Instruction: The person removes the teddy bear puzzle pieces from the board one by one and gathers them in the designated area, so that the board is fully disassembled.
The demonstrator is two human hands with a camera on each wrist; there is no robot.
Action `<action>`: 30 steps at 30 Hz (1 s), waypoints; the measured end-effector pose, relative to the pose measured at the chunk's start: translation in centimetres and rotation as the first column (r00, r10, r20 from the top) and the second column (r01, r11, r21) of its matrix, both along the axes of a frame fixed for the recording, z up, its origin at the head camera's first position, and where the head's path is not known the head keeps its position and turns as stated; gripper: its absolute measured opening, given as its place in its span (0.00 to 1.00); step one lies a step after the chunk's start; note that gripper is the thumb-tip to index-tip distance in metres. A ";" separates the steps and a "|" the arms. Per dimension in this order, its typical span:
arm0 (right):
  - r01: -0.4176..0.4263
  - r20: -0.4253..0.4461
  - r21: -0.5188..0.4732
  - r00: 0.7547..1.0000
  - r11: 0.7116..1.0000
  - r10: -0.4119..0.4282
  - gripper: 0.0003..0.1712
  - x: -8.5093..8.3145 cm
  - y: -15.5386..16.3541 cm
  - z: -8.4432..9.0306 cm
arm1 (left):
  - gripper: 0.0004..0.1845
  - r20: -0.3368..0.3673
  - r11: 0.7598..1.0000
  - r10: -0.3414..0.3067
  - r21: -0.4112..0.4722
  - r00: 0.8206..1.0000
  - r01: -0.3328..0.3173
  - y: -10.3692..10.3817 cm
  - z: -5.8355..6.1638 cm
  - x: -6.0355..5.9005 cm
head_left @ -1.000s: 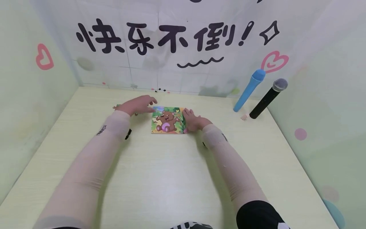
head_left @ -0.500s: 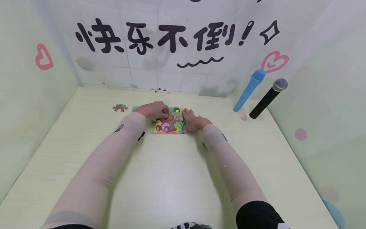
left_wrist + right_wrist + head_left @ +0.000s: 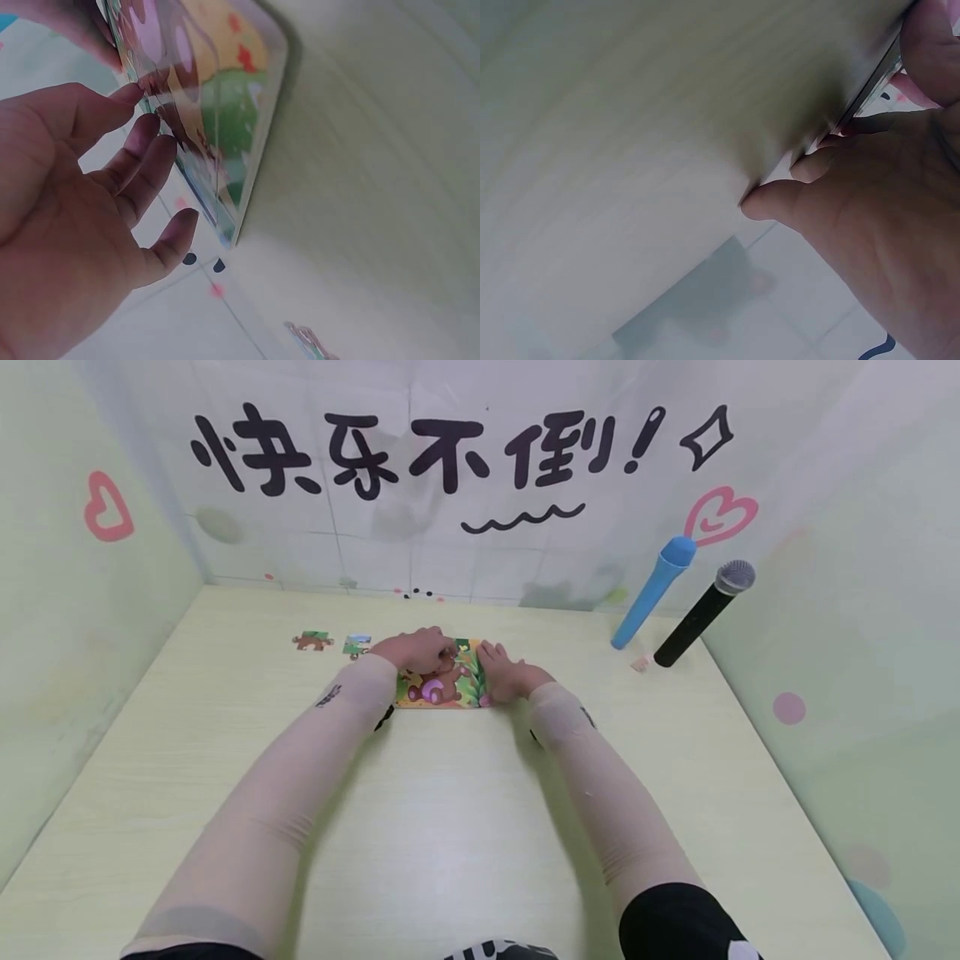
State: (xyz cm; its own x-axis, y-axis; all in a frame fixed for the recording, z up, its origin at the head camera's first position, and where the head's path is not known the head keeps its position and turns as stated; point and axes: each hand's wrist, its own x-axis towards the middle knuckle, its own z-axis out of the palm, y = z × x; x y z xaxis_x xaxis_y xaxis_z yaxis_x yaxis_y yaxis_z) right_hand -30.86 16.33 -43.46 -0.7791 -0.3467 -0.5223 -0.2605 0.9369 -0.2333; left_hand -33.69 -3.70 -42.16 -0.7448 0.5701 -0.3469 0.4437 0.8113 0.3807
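Observation:
A bear jigsaw puzzle (image 3: 450, 691) lies toward the back of the table. My left hand (image 3: 415, 650) is over its upper left part, fingers bent down. In the left wrist view the left thumb and fingertips (image 3: 142, 124) are right at the picture surface, and whether they pinch a piece I cannot tell. My right hand (image 3: 507, 674) rests along the puzzle's right edge with extended fingers. Left of the puzzle lie two loose puzzle pieces: a brown and green one (image 3: 312, 641) and a blue and green one (image 3: 357, 645), close to the left wrist.
At the back right a blue microphone (image 3: 654, 593) and a black microphone (image 3: 703, 614) stand tilted. A small pinkish scrap (image 3: 640, 665) lies beside them. A printed backdrop (image 3: 420, 552) rises behind the table (image 3: 442, 827).
My left hand has moved right from beside the blue and green piece onto the puzzle, uncovering both loose pieces. The right hand stays at the puzzle's edge. The head view has shifted slightly.

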 end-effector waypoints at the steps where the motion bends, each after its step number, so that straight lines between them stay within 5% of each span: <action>1: 0.001 0.001 -0.001 1.000 1.000 -0.001 0.58 0.0 0.0 0.0 | 0.22 0.003 1.000 0.003 0.002 1.000 -0.003 0.1 0.0 0.0; 7: -0.002 -0.005 -0.010 1.000 1.000 0.002 0.58 -0.1 0.0 -0.1 | 0.20 0.003 1.000 -0.001 0.023 1.000 0.001 0.3 -0.2 -0.2; 15: 0.071 -0.020 -0.178 0.997 0.981 -0.076 0.47 0.0 0.0 -0.4 | 0.16 0.004 0.998 0.023 0.058 1.000 -0.024 0.1 0.1 0.2; 30: 0.025 -0.017 -0.182 0.999 0.983 -0.028 0.36 0.0 0.3 -0.3 | 0.13 0.003 0.996 0.012 0.084 1.000 -0.013 0.2 -0.1 -0.4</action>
